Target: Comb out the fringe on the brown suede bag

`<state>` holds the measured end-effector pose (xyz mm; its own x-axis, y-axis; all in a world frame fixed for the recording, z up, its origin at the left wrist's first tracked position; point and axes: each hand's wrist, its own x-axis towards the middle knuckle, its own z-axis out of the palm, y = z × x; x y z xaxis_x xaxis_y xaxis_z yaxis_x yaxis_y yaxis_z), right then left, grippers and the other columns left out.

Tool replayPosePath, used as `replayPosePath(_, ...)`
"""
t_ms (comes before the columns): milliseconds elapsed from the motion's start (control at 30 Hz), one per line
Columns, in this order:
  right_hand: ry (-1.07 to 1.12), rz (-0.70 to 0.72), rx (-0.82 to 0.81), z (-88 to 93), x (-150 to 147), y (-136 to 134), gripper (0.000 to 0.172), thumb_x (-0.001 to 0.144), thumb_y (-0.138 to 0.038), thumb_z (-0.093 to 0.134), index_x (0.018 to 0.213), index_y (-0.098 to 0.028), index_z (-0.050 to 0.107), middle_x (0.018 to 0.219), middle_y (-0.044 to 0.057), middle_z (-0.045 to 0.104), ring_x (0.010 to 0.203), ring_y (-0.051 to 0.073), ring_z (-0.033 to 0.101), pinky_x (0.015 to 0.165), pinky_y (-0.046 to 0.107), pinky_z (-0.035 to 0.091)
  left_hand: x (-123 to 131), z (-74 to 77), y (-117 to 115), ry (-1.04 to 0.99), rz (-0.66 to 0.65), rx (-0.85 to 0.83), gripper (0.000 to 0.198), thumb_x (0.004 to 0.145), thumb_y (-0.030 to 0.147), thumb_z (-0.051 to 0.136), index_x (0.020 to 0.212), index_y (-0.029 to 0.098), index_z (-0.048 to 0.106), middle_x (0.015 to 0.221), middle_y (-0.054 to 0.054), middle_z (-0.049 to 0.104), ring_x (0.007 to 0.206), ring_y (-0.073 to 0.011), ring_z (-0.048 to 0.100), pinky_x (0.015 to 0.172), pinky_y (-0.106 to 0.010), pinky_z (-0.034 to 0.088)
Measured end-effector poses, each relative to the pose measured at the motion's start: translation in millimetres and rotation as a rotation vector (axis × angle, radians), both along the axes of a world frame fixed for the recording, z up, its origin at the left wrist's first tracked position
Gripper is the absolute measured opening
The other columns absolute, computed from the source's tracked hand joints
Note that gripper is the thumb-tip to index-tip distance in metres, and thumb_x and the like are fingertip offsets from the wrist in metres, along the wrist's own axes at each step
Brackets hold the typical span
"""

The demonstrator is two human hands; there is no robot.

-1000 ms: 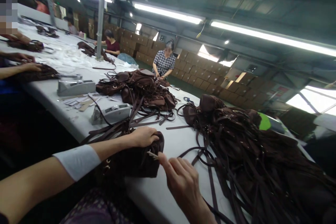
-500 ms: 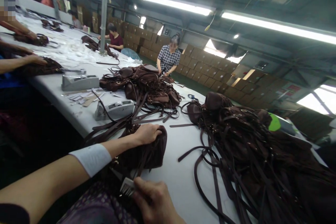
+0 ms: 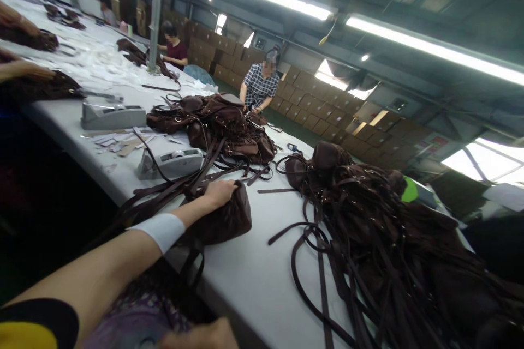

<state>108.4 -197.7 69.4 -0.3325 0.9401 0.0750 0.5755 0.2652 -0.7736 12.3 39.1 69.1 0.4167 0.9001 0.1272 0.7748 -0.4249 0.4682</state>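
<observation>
My left hand (image 3: pixel 221 194), with a white band on its forearm, is closed on the top of a dark brown bag (image 3: pixel 229 221). The bag sits at the near table edge, its straps trailing to the left and one loop hanging over the edge. At the bottom of the view my right hand (image 3: pixel 204 335) is smeared by motion and partly cut off, over my patterned clothing; its fingers and anything in them cannot be made out. Just beyond the held bag stands a grey tape dispenser (image 3: pixel 174 163).
Brown bags with long straps (image 3: pixel 368 218) are heaped on the right, and another pile (image 3: pixel 221 125) lies ahead. A second tape dispenser (image 3: pixel 114 115) stands beside paper slips (image 3: pixel 118 142). A person in a checked shirt (image 3: pixel 260 87) works across the table (image 3: pixel 254 262); other hands are at left.
My right hand has drawn down and back from the bag; the pale striped piece it held no longer shows. My left hand keeps its grip, and the bag has turned slightly. The view has shifted.
</observation>
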Motion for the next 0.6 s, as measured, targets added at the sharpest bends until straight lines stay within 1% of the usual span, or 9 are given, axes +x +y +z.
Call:
replayPosePath(100, 0.033, -0.256, 0.086, -1.6, 16, 16, 0.036, 0.091, -0.045, 0.047, 0.095, -0.020, 0.072, 0.066, 0.002, 0.067, 0.069, 0.020, 0.065, 0.060, 0.025, 0.051, -16, 6.6, 6, -0.023, -0.096, 0.055, 0.027, 0.092, 0.037, 0.054, 0.106, 0.015, 0.061, 0.105, -0.007, 0.064, 0.094, -0.0213, 0.062, 0.084, -0.043, 0.050)
replayPosePath(167, 0.044, -0.435, 0.169, -1.0, 30, 29, 0.039, 0.093, -0.043, 0.044, 0.108, -0.017, 0.069, 0.079, 0.006, 0.072, 0.082, 0.022, 0.067, 0.069, 0.028, 0.054, -27, 10.3, 3, -0.049, -0.145, 0.111, 0.026, 0.091, 0.036, 0.054, 0.107, 0.017, 0.062, 0.107, -0.008, 0.063, 0.100, -0.0234, 0.060, 0.089, -0.044, 0.047)
replayPosePath(200, 0.029, -0.484, 0.204, -1.3, 35, 36, 0.040, 0.093, -0.042, 0.043, 0.115, -0.017, 0.066, 0.090, 0.008, 0.073, 0.090, 0.023, 0.067, 0.076, 0.030, 0.054, -32, 11.1, -1, -0.066, -0.153, 0.138, 0.026, 0.091, 0.036, 0.054, 0.110, 0.019, 0.061, 0.110, -0.008, 0.062, 0.104, -0.0243, 0.058, 0.092, -0.043, 0.046)
replayPosePath(267, -0.044, -0.515, 0.246, -4.3, 39, 46, 0.043, 0.093, -0.041, 0.043, 0.124, -0.017, 0.060, 0.110, 0.010, 0.070, 0.101, 0.024, 0.065, 0.085, 0.032, 0.052, -41, 9.0, -10, -0.105, -0.143, 0.176, 0.030, 0.090, 0.033, 0.054, 0.117, 0.020, 0.057, 0.118, -0.009, 0.059, 0.111, -0.0252, 0.055, 0.097, -0.042, 0.042)
replayPosePath(333, -0.147, -0.581, 0.255, -11.2, 38, 54, 0.048, 0.092, -0.042, 0.043, 0.132, -0.016, 0.053, 0.113, 0.012, 0.068, 0.101, 0.025, 0.066, 0.085, 0.033, 0.052, -49, 1.1, -21, -0.136, -0.125, 0.188, 0.041, 0.089, 0.032, 0.055, 0.127, 0.019, 0.050, 0.127, -0.011, 0.054, 0.118, -0.0265, 0.050, 0.101, -0.043, 0.039)
replayPosePath(400, -0.240, -0.679, 0.249, -22.4, 34, 61, 0.058, 0.090, -0.046, 0.048, 0.139, -0.014, 0.043, 0.103, 0.013, 0.071, 0.089, 0.027, 0.070, 0.074, 0.034, 0.054, -56, -12.7, -36, -0.145, -0.137, 0.176, 0.048, 0.086, 0.033, 0.058, 0.131, 0.019, 0.046, 0.134, -0.012, 0.051, 0.122, -0.0279, 0.048, 0.103, -0.044, 0.038)
replayPosePath(467, -0.303, -0.725, 0.237, -37.1, 34, 66, 0.066, 0.088, -0.046, 0.053, 0.142, -0.012, 0.036, 0.092, 0.013, 0.073, 0.078, 0.029, 0.071, 0.066, 0.036, 0.054, -64, -30.1, -60, -0.134, -0.172, 0.153, 0.048, 0.084, 0.030, 0.060, 0.130, 0.020, 0.050, 0.135, -0.012, 0.052, 0.122, -0.0277, 0.048, 0.103, -0.043, 0.039)
replayPosePath(533, -0.296, -0.713, 0.219, -52.7, 38, 71, 0.060, 0.087, -0.042, 0.054, 0.138, -0.013, 0.040, 0.089, 0.012, 0.073, 0.075, 0.029, 0.071, 0.063, 0.036, 0.054, -73, -46.8, -92, -0.119, -0.203, 0.129, 0.048, 0.081, 0.021, 0.061, 0.128, 0.021, 0.053, 0.136, -0.012, 0.053, 0.125, -0.0276, 0.047, 0.104, -0.042, 0.038)
replayPosePath(600, -0.217, -0.681, 0.186, -66.2, 45, 73, 0.047, 0.088, -0.039, 0.053, 0.129, -0.017, 0.050, 0.092, 0.010, 0.073, 0.079, 0.027, 0.071, 0.066, 0.035, 0.054, -85, -55.7, -127, -0.122, -0.270, 0.086, 0.053, 0.077, 0.014, 0.062, 0.127, 0.028, 0.054, 0.141, -0.008, 0.050, 0.130, -0.0301, 0.043, 0.108, -0.047, 0.031)
